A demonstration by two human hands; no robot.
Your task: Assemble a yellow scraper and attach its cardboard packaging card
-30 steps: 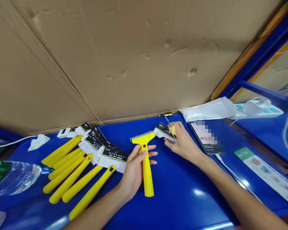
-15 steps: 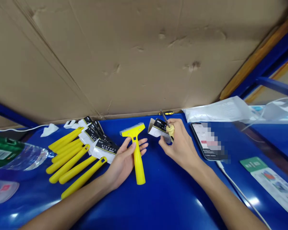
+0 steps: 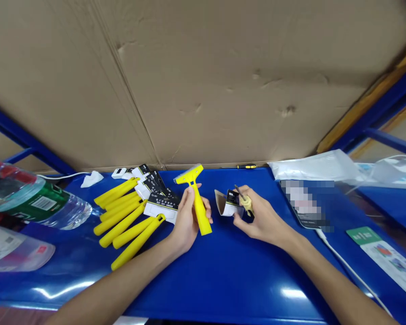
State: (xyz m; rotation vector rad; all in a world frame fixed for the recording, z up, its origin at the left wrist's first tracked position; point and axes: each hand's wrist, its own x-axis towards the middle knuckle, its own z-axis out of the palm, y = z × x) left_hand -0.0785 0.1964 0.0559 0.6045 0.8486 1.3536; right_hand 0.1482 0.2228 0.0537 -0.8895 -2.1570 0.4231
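A yellow scraper (image 3: 201, 214) with a clear cover along its blade edge is held in my left hand (image 3: 183, 225), thumb in front and fingers behind the handle. Its head points up and to the left. My right hand (image 3: 264, 216) grips a small screwdriver (image 3: 247, 204) with a pale yellow handle, shaft pointing up-left. The same hand pinches a folded black-and-white card sleeve (image 3: 230, 209), its opening facing left. Left of my left hand, several yellow scrapers (image 3: 137, 243) lie fanned out, their heads covered by black-and-white card sleeves (image 3: 161, 205).
Bottles (image 3: 43, 203) lie at the left edge of the blue table (image 3: 209, 275). Another screwdriver (image 3: 246, 167) rests by the cardboard wall (image 3: 203, 90). On the right are a phone (image 3: 299, 205) with a white cable (image 3: 345, 264), a white plastic bag (image 3: 311, 164) and a printed leaflet (image 3: 385, 257).
The view has shifted, so the table items appear further right. My left fingers have curled closer around the scraper, whose handle now slants more. The card sleeve has turned in my right hand.
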